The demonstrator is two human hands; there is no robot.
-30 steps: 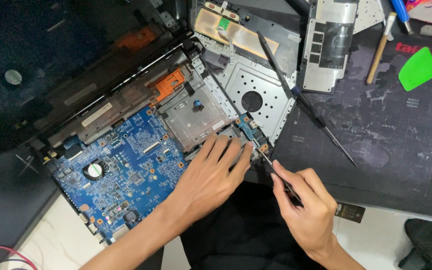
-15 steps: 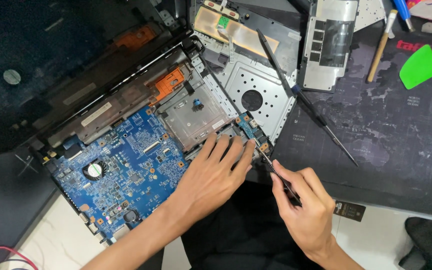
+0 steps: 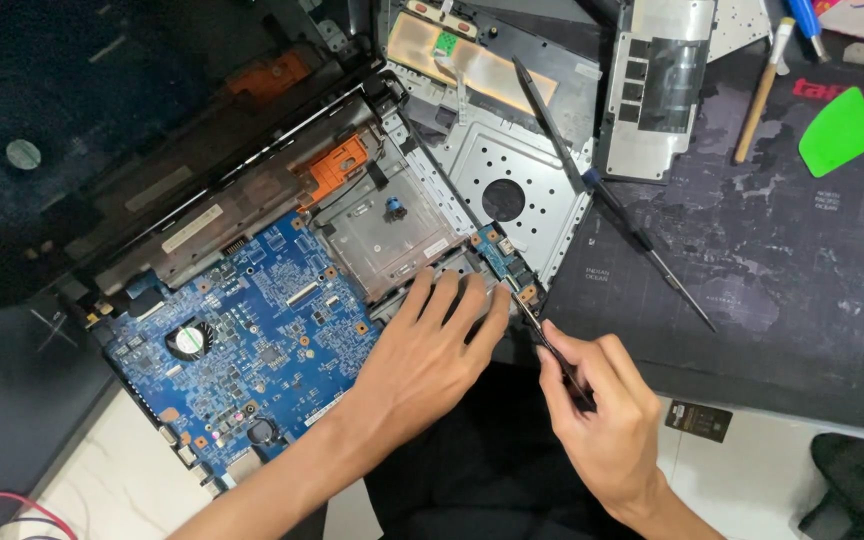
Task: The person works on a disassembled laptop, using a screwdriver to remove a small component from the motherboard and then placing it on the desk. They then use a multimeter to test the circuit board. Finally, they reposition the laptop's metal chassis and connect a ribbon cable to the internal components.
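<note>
The thin dark tool [image 3: 552,350] is gripped in the fingers of the right hand [image 3: 607,420], and its tip touches the small blue side board [image 3: 505,262] at the near edge of the opened laptop. The left hand [image 3: 432,355] lies flat and released, fingers spread on the laptop frame beside the blue motherboard [image 3: 242,350]. Farther on the worktop, a black screwdriver [image 3: 642,240] and a green pick [image 3: 838,130] lie on the dark mat [image 3: 792,280].

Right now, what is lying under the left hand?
The left hand lies flat on the blue motherboard and on the grey metal frame's edge. The parts under the palm are covered, so they cannot be seen.
</note>
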